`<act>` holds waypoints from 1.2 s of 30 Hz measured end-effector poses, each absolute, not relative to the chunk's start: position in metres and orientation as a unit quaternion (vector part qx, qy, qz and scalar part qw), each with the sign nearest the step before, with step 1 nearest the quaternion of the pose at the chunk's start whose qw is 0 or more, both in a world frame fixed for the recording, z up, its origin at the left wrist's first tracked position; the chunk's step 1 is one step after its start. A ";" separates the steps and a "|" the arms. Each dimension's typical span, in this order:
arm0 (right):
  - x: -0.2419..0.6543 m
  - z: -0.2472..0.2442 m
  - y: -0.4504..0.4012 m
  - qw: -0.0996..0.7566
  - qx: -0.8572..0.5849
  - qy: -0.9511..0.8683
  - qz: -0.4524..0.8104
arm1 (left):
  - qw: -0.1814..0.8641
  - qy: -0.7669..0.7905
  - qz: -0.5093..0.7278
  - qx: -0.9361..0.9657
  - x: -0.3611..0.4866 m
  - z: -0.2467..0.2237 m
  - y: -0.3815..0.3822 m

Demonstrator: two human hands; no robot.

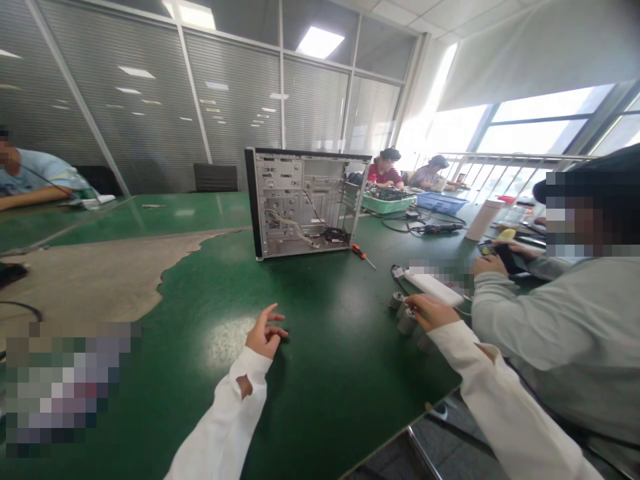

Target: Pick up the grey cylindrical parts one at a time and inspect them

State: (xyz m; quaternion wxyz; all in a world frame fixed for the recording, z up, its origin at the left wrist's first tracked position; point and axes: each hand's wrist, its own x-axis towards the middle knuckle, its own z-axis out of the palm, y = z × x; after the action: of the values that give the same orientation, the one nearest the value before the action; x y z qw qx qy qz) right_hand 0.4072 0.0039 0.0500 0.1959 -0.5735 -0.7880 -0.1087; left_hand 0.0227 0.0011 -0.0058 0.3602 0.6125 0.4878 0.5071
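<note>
My left hand [267, 333] hovers at or just above the green tabletop, its fingers apart and loosely curled, holding nothing. On the right, my right hand [433, 312] has its fingertips closed around the top of a small grey metal cylinder [407, 323]. A similar cylinder [397, 301] stands just behind it, and another [425, 343] is partly hidden beneath the hand. Farther back, an open computer case [305, 203] stands upright with loose cables and a black part inside. An orange-handled screwdriver [363, 256] lies by its lower right corner.
A white power strip [434, 285] lies beyond my right hand. Close on my right sits a person in grey [560, 327] handling a dark object. Green [387, 203] and blue [441, 202] baskets, a pale bottle [484, 220] and cables are behind. Worn brownish sheet [110, 280] covers the left.
</note>
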 end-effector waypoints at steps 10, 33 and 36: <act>0.409 0.054 0.004 0.157 -0.576 -0.794 -0.115 | 0.349 0.490 0.505 0.619 0.023 -0.005 0.001; 0.364 0.041 -0.037 0.165 -0.544 -0.822 -0.039 | 0.356 0.490 0.511 0.610 0.023 -0.005 0.000; 0.292 0.050 -0.025 0.200 -0.452 -0.869 0.003 | 0.357 0.493 0.515 0.604 0.023 -0.005 0.000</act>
State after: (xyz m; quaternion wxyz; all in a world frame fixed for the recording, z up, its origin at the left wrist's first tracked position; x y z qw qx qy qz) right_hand 0.2919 -0.0253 0.0500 0.2003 -0.4522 -0.8691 0.0025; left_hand 0.0234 0.0001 -0.0049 0.3565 0.6043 0.4928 0.5147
